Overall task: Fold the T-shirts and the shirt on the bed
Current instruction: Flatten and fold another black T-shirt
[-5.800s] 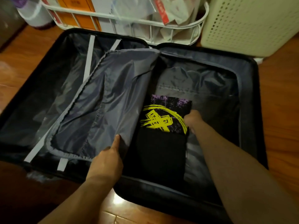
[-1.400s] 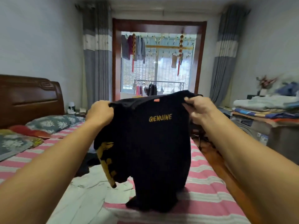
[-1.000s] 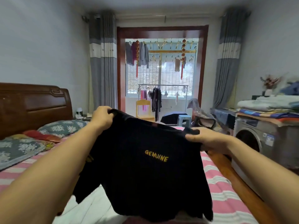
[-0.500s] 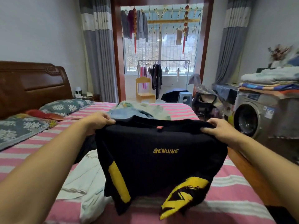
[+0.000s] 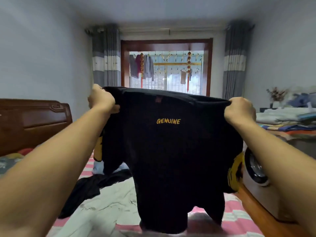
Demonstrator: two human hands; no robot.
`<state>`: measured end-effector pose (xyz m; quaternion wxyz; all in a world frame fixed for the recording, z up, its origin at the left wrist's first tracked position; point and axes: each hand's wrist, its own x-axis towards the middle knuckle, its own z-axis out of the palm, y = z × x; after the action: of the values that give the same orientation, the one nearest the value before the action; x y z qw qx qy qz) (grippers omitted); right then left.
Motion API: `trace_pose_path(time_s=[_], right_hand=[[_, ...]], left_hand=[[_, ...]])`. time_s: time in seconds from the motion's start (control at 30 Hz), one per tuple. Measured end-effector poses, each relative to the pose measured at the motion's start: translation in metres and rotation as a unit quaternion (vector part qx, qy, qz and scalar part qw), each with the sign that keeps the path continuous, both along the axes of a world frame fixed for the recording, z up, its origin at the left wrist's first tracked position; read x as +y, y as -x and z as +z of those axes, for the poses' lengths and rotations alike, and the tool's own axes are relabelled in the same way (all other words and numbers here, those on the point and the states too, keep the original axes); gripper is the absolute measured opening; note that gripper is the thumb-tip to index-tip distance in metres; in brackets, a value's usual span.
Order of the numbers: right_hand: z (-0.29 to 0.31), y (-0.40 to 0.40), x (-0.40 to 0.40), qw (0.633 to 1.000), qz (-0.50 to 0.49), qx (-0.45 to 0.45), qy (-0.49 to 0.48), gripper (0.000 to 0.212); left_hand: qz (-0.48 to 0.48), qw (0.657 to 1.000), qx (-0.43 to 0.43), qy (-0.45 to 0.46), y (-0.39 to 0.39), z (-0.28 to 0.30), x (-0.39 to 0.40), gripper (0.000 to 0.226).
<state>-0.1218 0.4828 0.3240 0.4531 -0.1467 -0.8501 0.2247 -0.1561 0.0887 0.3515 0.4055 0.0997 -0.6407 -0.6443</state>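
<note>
Bedroom with pale walls; a window (image 5: 166, 71) in a dark red frame sits at the far end, laundry hanging outside it, with 2 grey-and-white curtains (image 5: 106, 55) flanking the frame. The bed (image 5: 239, 212), covered in a pink striped sheet, runs from the window toward the camera. A dark wooden headboard (image 5: 34, 120) stands left of the bed. A washer (image 5: 256, 178) stands right of the bed, and a stack of folded linens (image 5: 283, 118) lies above the washer, partly blurred. 1 black T-shirt (image 5: 171, 159) is held up in the air over the bed, spread flat between both hands, blocking the lower part of the window. Yellow "GENUINE" lettering shows on its upper chest, a small reddish tag near the collar, and yellow print on both sleeves. Its hem hangs just above the sheet; contact cannot be confirmed. Left hand (image 5: 101, 99) grips the shirt's left shoulder, fingers curled tight around bunched fabric. Right hand (image 5: 239, 110) grips the right shoulder the same way, fingers closed over the cloth, knuckles toward the camera. Both forearms are extended, level with each other. On the bed left of the held shirt: 1 white garment (image 5: 106, 207), crumpled, and 1 dark garment (image 5: 92, 185) lying partly on top of the white one. A pale blue cloth (image 5: 99, 167) shows farther back, partly hidden by the T-shirt's left sleeve.
</note>
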Motion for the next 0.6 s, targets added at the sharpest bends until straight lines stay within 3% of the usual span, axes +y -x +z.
trace_pose_path(time_s=[0.03,0.07,0.17,0.27,0.37,0.5,0.6], right_hand=[[0.008,-0.005,-0.002,0.999,-0.004,-0.006,0.043,0.031],[0.014,-0.009,-0.004,0.995,0.005,-0.006,0.096,0.034],[0.038,-0.025,-0.008,0.975,0.039,0.082,0.202,0.038],[0.072,-0.045,-0.010,0.965,0.031,0.154,0.208,0.044],[0.100,-0.051,-0.008,0.964,0.051,0.161,0.205,0.042],[0.100,-0.038,-0.005,0.972,0.065,0.145,0.172,0.036],[0.076,-0.009,0.000,0.978,0.054,0.116,0.166,0.034]], left_hand=[[-0.062,0.994,0.021,-0.086,-0.002,0.008,0.003,0.023],[-0.087,0.991,0.036,-0.093,-0.003,0.013,0.006,0.025],[-0.025,0.996,0.083,0.036,-0.007,0.033,0.008,0.017],[0.008,0.983,0.168,0.077,-0.014,0.069,0.006,0.011],[-0.039,0.978,0.194,0.064,-0.017,0.097,0.006,0.011],[-0.060,0.978,0.188,0.069,0.002,0.101,0.005,0.020],[-0.066,0.985,0.135,0.082,0.035,0.076,0.010,0.023]])
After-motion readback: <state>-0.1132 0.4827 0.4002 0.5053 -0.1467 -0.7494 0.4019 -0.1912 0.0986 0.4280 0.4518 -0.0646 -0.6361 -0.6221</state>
